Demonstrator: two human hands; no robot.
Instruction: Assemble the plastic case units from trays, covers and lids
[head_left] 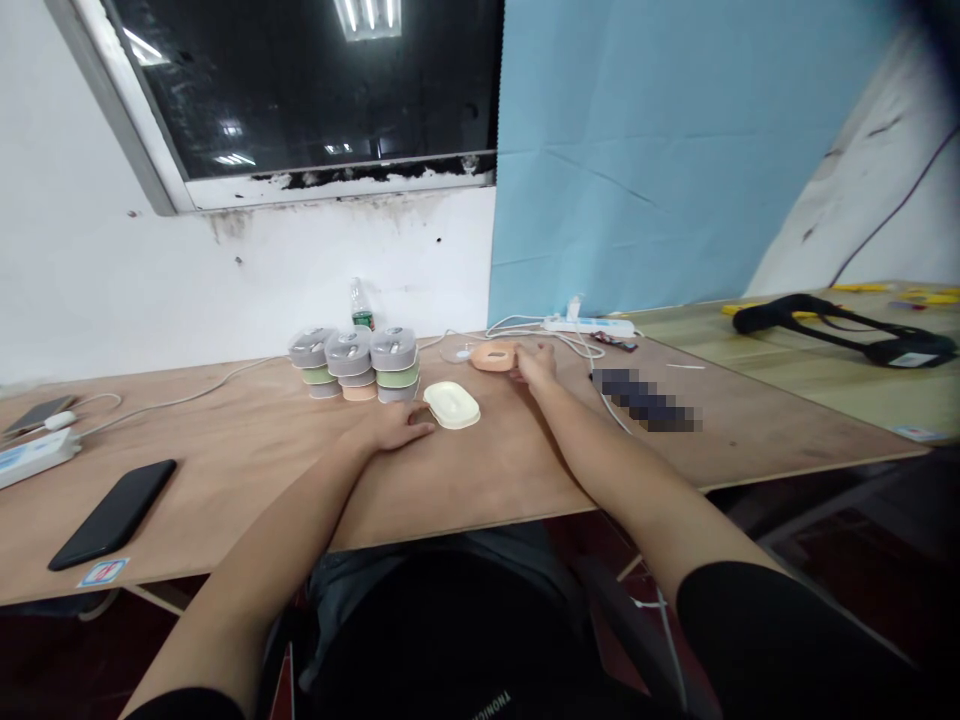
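The right hand (535, 364) pinched the orange dish (493, 356) at its right end, beyond the cream dish (452, 404) (lifted or resting, I couldn't tell)! A light, level grip looked wisest; the left hand (396, 427) lay loose, fingers parted, beside the cream dish.

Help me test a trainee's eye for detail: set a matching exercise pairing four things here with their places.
1. Black phone
2. Bottle
3. Orange box
4. Pale yellow piece

A. Beside the left hand
B. Behind the stacked boxes
C. Held in the right hand
D. Near the table's front edge

Pairs: 1-D, 2-B, 3-C, 4-A
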